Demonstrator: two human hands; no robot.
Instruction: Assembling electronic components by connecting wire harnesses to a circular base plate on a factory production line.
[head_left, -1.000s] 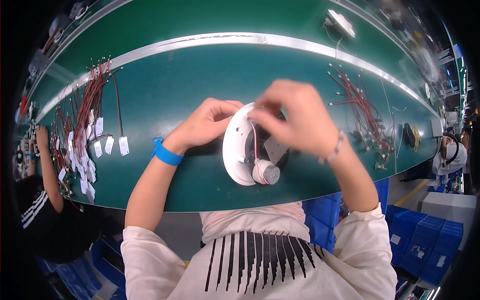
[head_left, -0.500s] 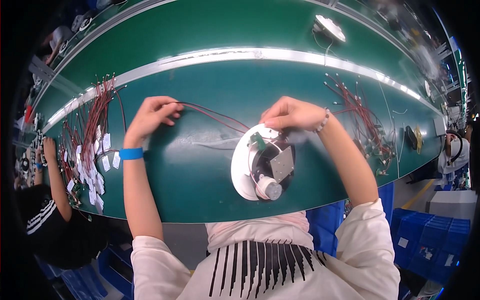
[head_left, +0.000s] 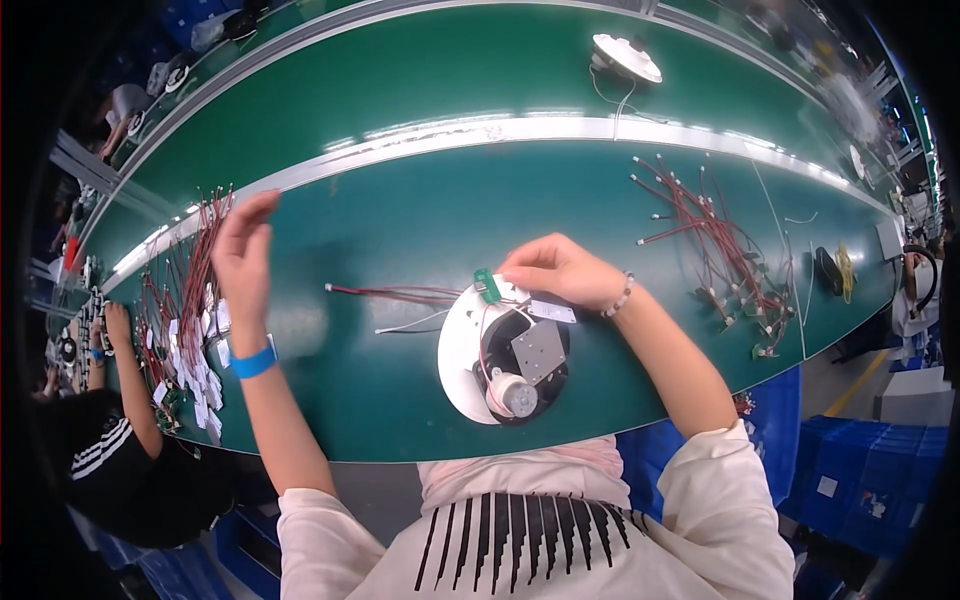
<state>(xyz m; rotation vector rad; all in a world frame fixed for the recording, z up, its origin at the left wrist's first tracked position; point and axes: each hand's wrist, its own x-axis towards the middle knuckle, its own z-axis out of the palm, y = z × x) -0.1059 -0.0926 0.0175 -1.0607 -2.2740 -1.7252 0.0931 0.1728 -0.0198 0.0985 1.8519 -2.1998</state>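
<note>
A white round housing (head_left: 458,360) lies near the middle of the counter's (head_left: 370,400) front edge, its motor (head_left: 515,397) toward that edge. The right hand (head_left: 567,274) has its fingertips together at the far rim, beside a green board (head_left: 487,287); what exactly they pinch, I cannot tell. The left hand (head_left: 243,255) has released the red-black wires (head_left: 400,293), so they now lie loose between both hands; it is half spread, near white plates (head_left: 200,385) at the counter's left end. Another wire bunch (head_left: 710,220) lies toward the right end.

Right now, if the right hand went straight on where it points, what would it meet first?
Probably the green circuit board, beside the right hand; with depth unclear, they may already touch.
</note>
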